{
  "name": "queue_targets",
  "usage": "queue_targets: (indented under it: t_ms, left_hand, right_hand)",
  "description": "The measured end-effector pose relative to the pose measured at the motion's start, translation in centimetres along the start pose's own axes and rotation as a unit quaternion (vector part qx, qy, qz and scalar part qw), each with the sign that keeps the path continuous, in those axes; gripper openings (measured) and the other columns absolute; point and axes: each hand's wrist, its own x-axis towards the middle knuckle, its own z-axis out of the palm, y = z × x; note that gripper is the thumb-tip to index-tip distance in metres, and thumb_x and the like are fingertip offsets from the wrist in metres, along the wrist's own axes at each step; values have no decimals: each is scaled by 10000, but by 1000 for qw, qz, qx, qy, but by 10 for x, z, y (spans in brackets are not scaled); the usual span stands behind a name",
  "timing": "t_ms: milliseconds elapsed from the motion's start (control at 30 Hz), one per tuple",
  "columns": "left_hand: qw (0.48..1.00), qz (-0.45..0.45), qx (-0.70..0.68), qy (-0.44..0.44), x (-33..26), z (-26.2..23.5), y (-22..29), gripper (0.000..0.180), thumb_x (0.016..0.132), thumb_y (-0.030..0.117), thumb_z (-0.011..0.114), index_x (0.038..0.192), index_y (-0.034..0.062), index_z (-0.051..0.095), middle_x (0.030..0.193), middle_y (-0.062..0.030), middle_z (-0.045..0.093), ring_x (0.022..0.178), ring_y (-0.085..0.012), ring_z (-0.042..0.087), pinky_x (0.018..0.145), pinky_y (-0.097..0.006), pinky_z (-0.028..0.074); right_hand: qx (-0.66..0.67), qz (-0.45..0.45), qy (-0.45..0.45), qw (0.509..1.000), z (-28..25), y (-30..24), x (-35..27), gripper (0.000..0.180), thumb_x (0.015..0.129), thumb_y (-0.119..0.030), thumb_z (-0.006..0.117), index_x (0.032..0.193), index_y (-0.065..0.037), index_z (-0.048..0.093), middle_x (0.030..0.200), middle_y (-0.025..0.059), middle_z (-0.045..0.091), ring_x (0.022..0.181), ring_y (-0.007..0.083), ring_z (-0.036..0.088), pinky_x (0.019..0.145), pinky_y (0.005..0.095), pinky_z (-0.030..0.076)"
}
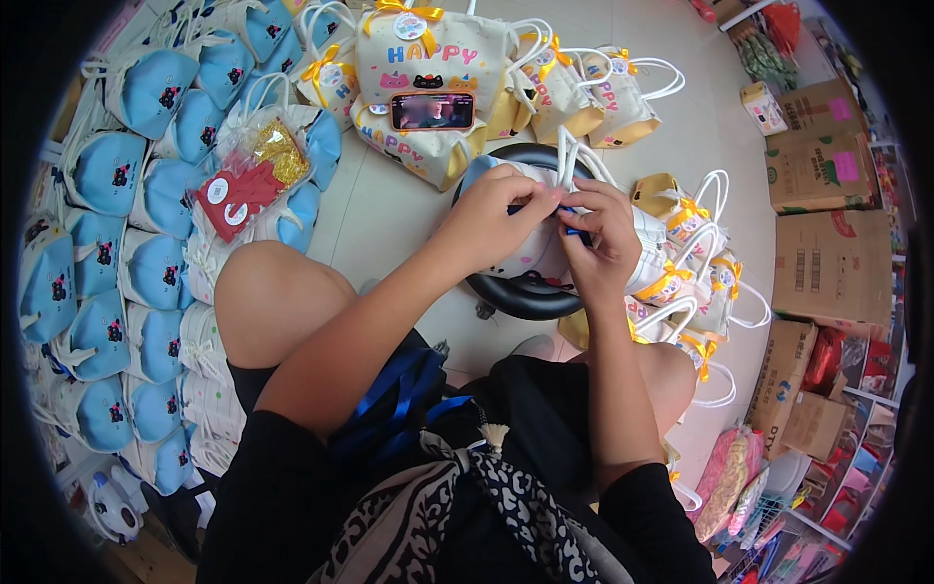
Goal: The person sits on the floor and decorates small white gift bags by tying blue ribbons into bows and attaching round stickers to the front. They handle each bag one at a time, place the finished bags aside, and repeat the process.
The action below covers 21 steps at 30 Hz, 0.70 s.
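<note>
Left hand (508, 212) and right hand (605, 232) pinching blue ribbon (580, 237) by bag (530, 261) handles (567, 161); knot unclear, fingers hide it. Bag on black stool (530, 306), presumably for easy reach.

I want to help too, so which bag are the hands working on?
The bag on the round black seat, with the left hand and right hand at its white handles; no hands work on the other bags.

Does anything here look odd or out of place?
A phone rests against the cream bags, and a clear red-and-gold packet lies on the blue bags at left; each stands out among matching bags.
</note>
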Motion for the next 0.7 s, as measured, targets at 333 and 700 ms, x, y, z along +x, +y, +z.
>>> queue_targets:
  t_ms: [333, 700]
  left_hand:
    - [997, -42, 50, 46, -2, 5, 4, 212, 978, 219, 667, 910, 22, 635, 610, -8, 516, 539, -86, 438, 533, -271, 376]
    - [992, -47, 13, 121, -1, 9, -4, 201, 995, 205, 647, 906, 26, 631, 566, 47, 438, 537, -33, 354, 498, -251, 289]
  right_hand:
    - [-73, -15, -54, 996, -30, 1, -13, 241, 603, -33, 872, 699, -95, 660, 1044, 57, 591, 1150, 351, 560, 966, 456, 450]
    - [-67, 74, -25, 995, -43, -12, -22, 186, 664, 3, 845, 747, -108, 722, 1254, 115, 584, 1239, 307, 519, 1009, 427, 439]
